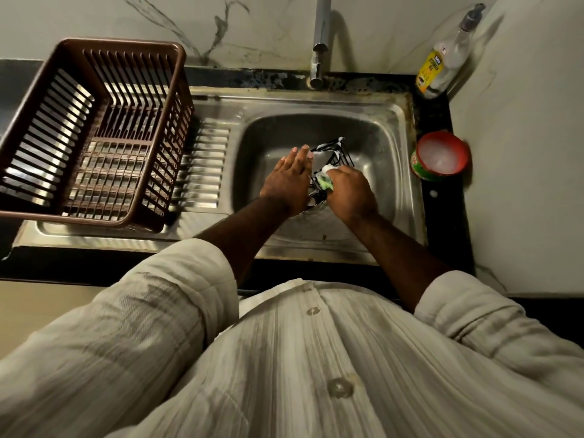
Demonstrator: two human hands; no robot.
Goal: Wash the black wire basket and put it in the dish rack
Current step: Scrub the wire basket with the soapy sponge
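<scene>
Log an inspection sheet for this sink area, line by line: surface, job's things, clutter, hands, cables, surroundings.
Surface: steel sink with drainboard, set in a dark counter.
Job's things: black wire basket in the basin, foam on its wires; brown dish rack on the drainboard, left of the basin.
Clutter: dish soap bottle in the back right corner; red tub with whitish contents on the counter right of the basin.
Hands: left hand flat against the basket, fingers straight; right hand grips a green sponge on the basket.
Cables: nothing seen.
Surroundings: tap behind the basin; marbled wall; pale shirt in the foreground.
</scene>
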